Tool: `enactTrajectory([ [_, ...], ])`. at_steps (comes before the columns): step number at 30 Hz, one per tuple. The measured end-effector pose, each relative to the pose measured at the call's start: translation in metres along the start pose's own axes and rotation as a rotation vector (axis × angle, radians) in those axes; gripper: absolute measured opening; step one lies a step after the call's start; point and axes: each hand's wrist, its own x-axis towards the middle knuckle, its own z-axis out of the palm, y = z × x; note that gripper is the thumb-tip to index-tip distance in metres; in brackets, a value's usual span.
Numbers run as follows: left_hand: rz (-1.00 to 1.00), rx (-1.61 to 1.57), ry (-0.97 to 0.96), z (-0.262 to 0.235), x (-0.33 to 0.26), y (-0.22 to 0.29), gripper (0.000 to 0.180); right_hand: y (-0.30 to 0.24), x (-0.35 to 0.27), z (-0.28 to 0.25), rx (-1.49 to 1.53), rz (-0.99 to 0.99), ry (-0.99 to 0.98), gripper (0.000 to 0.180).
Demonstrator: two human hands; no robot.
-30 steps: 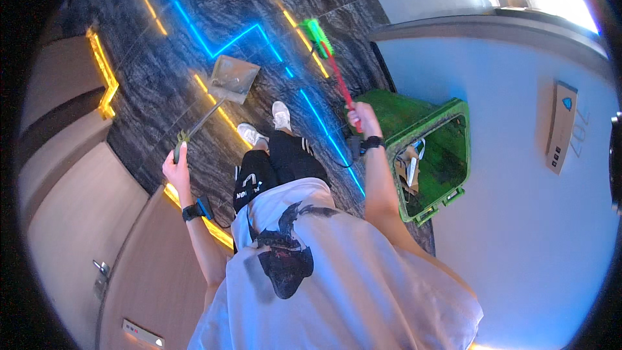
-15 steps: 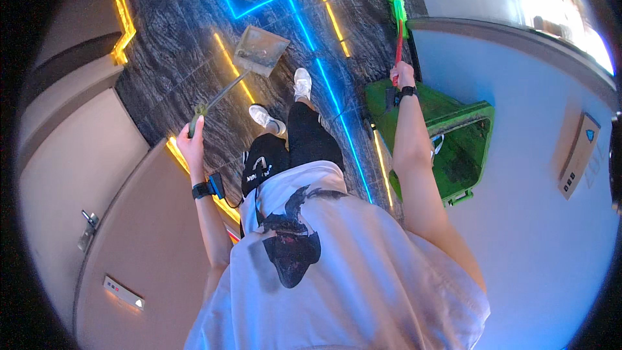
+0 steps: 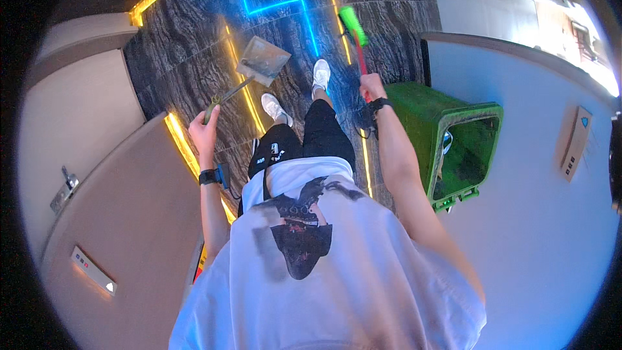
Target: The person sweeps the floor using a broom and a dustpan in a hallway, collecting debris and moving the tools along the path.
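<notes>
Floor, bin, dustpan, brush and hands, from above. The dark, wavy-patterned floor (image 3: 188,29) is crossed by blue and yellow light strips. A green bin (image 3: 418,113) stands beside the right forearm, its mouth uncovered; a pale item inside is partly hidden. The square-ended dustpan (image 3: 264,59) lies ahead and to the left, its pan near the white shoes (image 3: 321,74); whether its lip touches the floor, or it bears anything, cannot be told. The brush (image 3: 353,24), red-handled with bright green bristles, lies ahead to the right, apart from the pan; its contact with the floor is likewise unclear. The left hand (image 3: 203,133) is closed around the end of the dustpan's handle; the right hand (image 3: 372,87) is clenched on the brush's red handle. Good handling, as judged here, calls for a steady left wrist so that the pan does not tip, a lip flush with the floor whenever the bristles work toward it, short low strokes, and the brush head kept clear of the bin and shoes.
</notes>
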Motion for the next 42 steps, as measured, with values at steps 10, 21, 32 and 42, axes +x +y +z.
enactTrajectory([
  [10,0.022,0.010,0.039,-0.059,-0.043,-0.078,0.053,0.075,-0.029,0.099,-0.613,-0.423,-0.316,0.026],
  [21,-0.139,0.003,0.159,-0.094,-0.098,-0.138,0.052,0.010,-0.040,0.090,0.215,0.082,0.003,0.025],
  [32,-0.258,-0.044,0.264,-0.101,-0.126,-0.160,0.047,-0.010,0.000,0.132,0.124,0.128,-0.191,0.017],
  [42,-0.294,-0.065,0.345,-0.099,-0.132,-0.147,0.047,0.007,-0.083,0.156,0.015,0.204,-0.382,0.024],
])
